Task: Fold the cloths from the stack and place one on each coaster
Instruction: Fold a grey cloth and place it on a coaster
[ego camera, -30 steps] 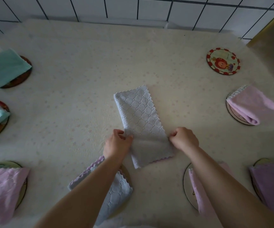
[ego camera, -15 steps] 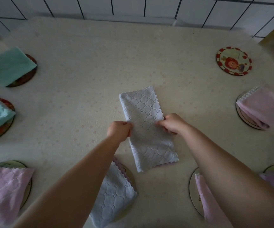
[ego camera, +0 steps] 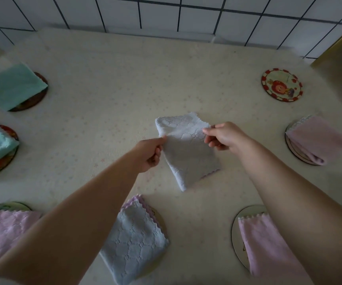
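My left arm reached in from the lower left, forearm bare and stretched long toward the middle of the view. My left hand (ego camera: pixel 148 154) was turned so the knuckles faced left, thumb and forefinger pinched together at the top while the other fingers curled loosely into the palm. My right arm came in from the lower right, also bare, bent a little at the wrist. My right hand (ego camera: pixel 223 137) sat slightly higher and farther out than the left, thumb and forefinger pinched at its left edge, the remaining fingers tucked under, though I could not quite tell how tightly. The two hands were near each other, not touching.
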